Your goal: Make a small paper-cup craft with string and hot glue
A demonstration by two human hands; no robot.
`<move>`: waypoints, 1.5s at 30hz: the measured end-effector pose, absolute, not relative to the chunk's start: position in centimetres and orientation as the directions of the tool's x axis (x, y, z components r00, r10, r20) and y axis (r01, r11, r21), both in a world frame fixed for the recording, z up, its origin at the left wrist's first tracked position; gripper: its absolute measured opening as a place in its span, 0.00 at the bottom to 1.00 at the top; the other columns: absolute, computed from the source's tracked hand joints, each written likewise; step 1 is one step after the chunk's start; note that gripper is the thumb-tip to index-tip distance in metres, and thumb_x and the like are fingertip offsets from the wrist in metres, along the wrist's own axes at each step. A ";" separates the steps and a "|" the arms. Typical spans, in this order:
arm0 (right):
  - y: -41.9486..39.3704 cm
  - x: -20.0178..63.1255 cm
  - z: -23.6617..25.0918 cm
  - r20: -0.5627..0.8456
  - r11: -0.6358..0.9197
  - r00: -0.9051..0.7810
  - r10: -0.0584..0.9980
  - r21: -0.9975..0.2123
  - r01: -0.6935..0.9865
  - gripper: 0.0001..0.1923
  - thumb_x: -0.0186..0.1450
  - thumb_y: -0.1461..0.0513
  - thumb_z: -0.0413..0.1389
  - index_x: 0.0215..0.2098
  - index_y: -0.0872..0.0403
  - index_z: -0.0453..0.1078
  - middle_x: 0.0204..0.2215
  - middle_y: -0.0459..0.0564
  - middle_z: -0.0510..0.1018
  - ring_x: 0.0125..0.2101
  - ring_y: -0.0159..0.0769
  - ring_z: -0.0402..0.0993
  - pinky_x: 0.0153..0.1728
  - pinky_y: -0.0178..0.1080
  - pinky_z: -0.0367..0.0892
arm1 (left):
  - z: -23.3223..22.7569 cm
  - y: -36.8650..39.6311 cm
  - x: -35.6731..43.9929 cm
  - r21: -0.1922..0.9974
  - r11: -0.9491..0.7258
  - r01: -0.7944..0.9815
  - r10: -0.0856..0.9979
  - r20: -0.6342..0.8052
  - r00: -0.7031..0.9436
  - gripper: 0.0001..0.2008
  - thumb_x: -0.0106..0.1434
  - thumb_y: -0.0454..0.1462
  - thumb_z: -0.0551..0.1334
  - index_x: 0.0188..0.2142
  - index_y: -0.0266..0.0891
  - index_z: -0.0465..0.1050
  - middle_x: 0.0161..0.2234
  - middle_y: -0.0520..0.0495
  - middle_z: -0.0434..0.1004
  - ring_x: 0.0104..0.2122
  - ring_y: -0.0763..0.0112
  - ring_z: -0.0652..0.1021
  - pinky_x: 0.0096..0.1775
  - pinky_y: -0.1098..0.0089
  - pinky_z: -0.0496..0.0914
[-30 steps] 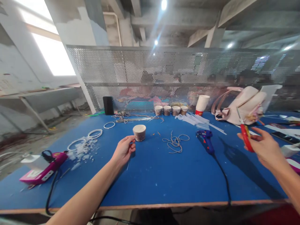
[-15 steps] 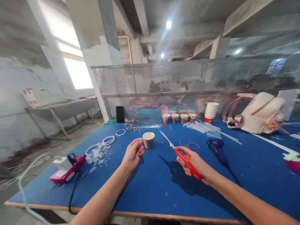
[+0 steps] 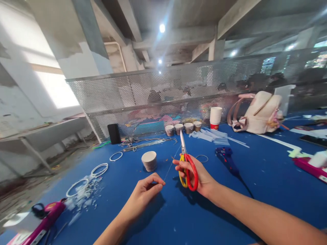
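My left hand (image 3: 145, 192) is closed in a pinch on one end of a thin, pale thread (image 3: 169, 170). The strand slants up from those fingertips towards the scissors. In my right hand (image 3: 204, 178) are scissors (image 3: 188, 160) with one red and one yellow handle, blades pointing up and away and looking closed. Whether the thread's far end touches the blades or the right fingers, I cannot tell. Just beyond my left hand a small, whitish paper cup (image 3: 149, 162) with a rough brownish side stands upright, untouched.
A blue glue gun (image 3: 227, 160) lies right, its cord trailing forward. White rings (image 3: 99, 170) and clear scraps (image 3: 85, 194) lie left, near a pink power strip (image 3: 48, 217). Behind are several small cups (image 3: 179, 129), stacked cups (image 3: 216, 117), plastic strips (image 3: 211, 136), a backpack (image 3: 263, 114) and a mesh divider (image 3: 109, 102).
My left hand has come away from the cup, nearer to me, and the thread now shows stretched out. My right hand has turned the scissors more upright. The view has swung right.
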State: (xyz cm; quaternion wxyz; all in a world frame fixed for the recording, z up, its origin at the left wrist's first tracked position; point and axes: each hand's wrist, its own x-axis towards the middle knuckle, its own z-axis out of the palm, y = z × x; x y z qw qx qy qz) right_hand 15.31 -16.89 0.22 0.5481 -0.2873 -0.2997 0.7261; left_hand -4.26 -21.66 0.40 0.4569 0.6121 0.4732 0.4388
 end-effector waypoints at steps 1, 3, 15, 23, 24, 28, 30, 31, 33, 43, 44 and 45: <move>-16.8 15.6 0.3 -0.075 -0.213 -0.232 0.970 -0.728 -0.652 0.19 0.48 0.64 0.70 0.34 0.53 0.67 0.31 0.49 0.81 0.26 0.29 0.75 0.22 0.29 0.67 | 0.4 -21.7 -4.3 0.963 -0.149 0.226 0.977 0.108 0.187 0.13 0.54 0.47 0.67 0.28 0.38 0.78 0.26 0.51 0.68 0.20 0.77 0.60 0.23 0.73 0.53; -16.8 16.2 0.4 -0.040 -0.178 -0.212 0.976 -0.705 -0.686 0.19 0.49 0.63 0.70 0.35 0.53 0.68 0.32 0.49 0.81 0.26 0.30 0.75 0.23 0.30 0.68 | 0.3 -21.6 -4.3 0.941 -0.166 0.294 0.968 0.099 0.231 0.14 0.55 0.47 0.65 0.28 0.39 0.79 0.28 0.49 0.70 0.21 0.75 0.62 0.23 0.73 0.55; -17.1 18.2 1.1 0.235 0.192 0.004 0.972 -0.782 -0.594 0.27 0.49 0.62 0.70 0.43 0.50 0.63 0.27 0.40 0.78 0.26 0.31 0.76 0.28 0.34 0.71 | -0.1 -21.2 -3.6 0.931 -0.085 0.354 0.989 0.037 0.141 0.17 0.53 0.51 0.65 0.24 0.39 0.76 0.21 0.52 0.64 0.20 0.74 0.58 0.22 0.73 0.52; -17.9 17.9 1.2 0.341 0.344 0.107 0.934 -0.778 -0.526 0.24 0.54 0.61 0.67 0.44 0.48 0.61 0.26 0.38 0.76 0.25 0.33 0.77 0.28 0.37 0.73 | -0.3 -21.2 -3.1 0.944 0.054 0.326 0.997 -0.068 0.034 0.24 0.48 0.59 0.63 0.27 0.40 0.71 0.17 0.59 0.51 0.19 0.75 0.52 0.22 0.72 0.48; -17.9 18.0 1.2 0.339 0.352 0.126 0.932 -0.776 -0.523 0.24 0.54 0.61 0.67 0.44 0.48 0.61 0.26 0.38 0.76 0.25 0.33 0.77 0.28 0.37 0.73 | -0.2 -21.1 -3.1 0.942 0.056 0.332 0.997 -0.068 0.023 0.24 0.48 0.60 0.63 0.27 0.40 0.71 0.17 0.58 0.51 0.20 0.75 0.52 0.22 0.72 0.48; -17.4 18.3 1.5 0.291 0.354 0.202 0.935 -0.774 -0.524 0.26 0.51 0.61 0.69 0.43 0.49 0.63 0.26 0.38 0.76 0.24 0.31 0.76 0.28 0.35 0.72 | 0.1 -21.2 -3.3 0.933 -0.008 0.359 0.998 0.028 -0.049 0.23 0.47 0.59 0.64 0.25 0.41 0.74 0.18 0.56 0.57 0.20 0.73 0.56 0.22 0.72 0.50; -17.1 18.5 1.6 0.267 0.344 0.218 0.939 -0.773 -0.533 0.26 0.49 0.61 0.70 0.42 0.49 0.63 0.26 0.38 0.76 0.24 0.30 0.75 0.28 0.35 0.72 | 0.4 -21.3 -3.4 0.926 -0.053 0.373 0.990 0.097 -0.100 0.23 0.45 0.59 0.66 0.24 0.42 0.75 0.19 0.54 0.62 0.20 0.72 0.58 0.22 0.71 0.52; -17.0 18.5 1.6 0.259 0.340 0.223 0.940 -0.775 -0.534 0.27 0.49 0.60 0.70 0.42 0.49 0.63 0.25 0.38 0.76 0.24 0.30 0.75 0.29 0.35 0.72 | 0.6 -21.3 -3.5 0.923 -0.072 0.378 0.985 0.126 -0.121 0.23 0.44 0.59 0.66 0.23 0.41 0.75 0.20 0.53 0.64 0.21 0.72 0.59 0.22 0.71 0.53; -16.7 18.6 1.5 0.241 0.328 0.229 0.943 -0.785 -0.526 0.26 0.49 0.60 0.70 0.41 0.50 0.64 0.25 0.38 0.76 0.24 0.31 0.75 0.28 0.35 0.72 | 0.8 -21.3 -3.7 0.920 -0.095 0.381 0.974 0.164 -0.153 0.24 0.43 0.59 0.66 0.22 0.41 0.75 0.20 0.52 0.66 0.21 0.72 0.60 0.22 0.71 0.53; -15.5 18.7 0.8 0.081 0.198 0.233 0.969 -0.817 -0.541 0.26 0.44 0.62 0.70 0.38 0.52 0.65 0.19 0.37 0.74 0.20 0.29 0.73 0.24 0.32 0.71 | 0.1 -21.4 -3.7 0.984 0.049 0.169 0.988 -0.023 -0.153 0.25 0.45 0.58 0.67 0.27 0.38 0.74 0.15 0.60 0.51 0.18 0.79 0.52 0.20 0.75 0.48; -15.3 18.7 0.8 0.069 0.192 0.240 0.968 -0.817 -0.544 0.26 0.43 0.63 0.70 0.38 0.52 0.65 0.19 0.37 0.73 0.19 0.29 0.72 0.23 0.31 0.70 | 0.0 -21.3 -3.6 0.990 0.059 0.127 0.989 -0.040 -0.140 0.24 0.45 0.57 0.68 0.27 0.38 0.74 0.15 0.60 0.52 0.18 0.79 0.52 0.19 0.76 0.49; -15.2 18.7 0.9 0.060 0.188 0.244 0.968 -0.817 -0.545 0.26 0.43 0.63 0.70 0.38 0.53 0.65 0.19 0.37 0.73 0.19 0.29 0.72 0.23 0.31 0.70 | -0.1 -21.2 -3.6 0.993 0.080 0.084 0.990 -0.070 -0.119 0.24 0.45 0.56 0.69 0.27 0.37 0.74 0.15 0.60 0.52 0.17 0.80 0.52 0.19 0.76 0.49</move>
